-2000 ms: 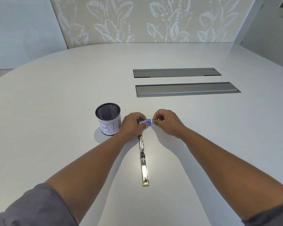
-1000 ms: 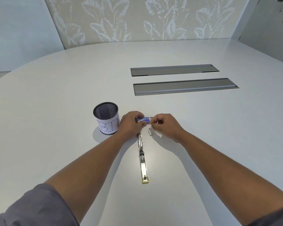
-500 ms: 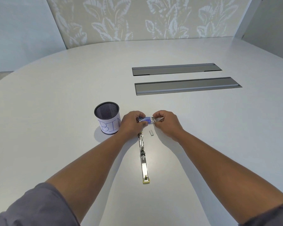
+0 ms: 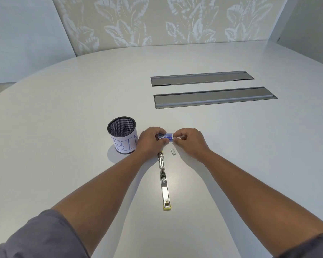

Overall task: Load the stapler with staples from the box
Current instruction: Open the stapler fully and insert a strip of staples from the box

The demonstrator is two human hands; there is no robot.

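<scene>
1. A wide white table [image 4: 63,127] with a curved far edge fills most of the view; its top is smooth and matte, with soft shadows under the arms.
2. The landmark here is the black mesh cup [image 4: 122,134], which stands upright on the table and wears a white paper band hand-lettered "BIN".
3. Just right of the cup, the left hand [image 4: 151,141] grips the left end of a small blue-and-white staple box [image 4: 166,136], fingers curled round it.
4. The right hand [image 4: 191,141] pinches the right end of the same box between thumb and fingertips, so the box is held between both hands, close above the table.
5. A short silver strip of staples [image 4: 173,152] lies loose on the table to the right of the cup and nearer the person, below the box and just beside the right hand.
6. The stapler [image 4: 164,181] lies opened out flat in a long line, running from near the left wrist toward the person; its near end is yellow-edged.
7. Beyond the cup and to its right, two long grey recessed cable trays [image 4: 213,98] are set into the tabletop, one behind the other.
8. Behind the table stands a beige wall panel [image 4: 157,21] printed with pale leaves, flanked by plain pale walls.
9. Grey sleeves [image 4: 35,237] cover both upper arms at the bottom corners.
</scene>
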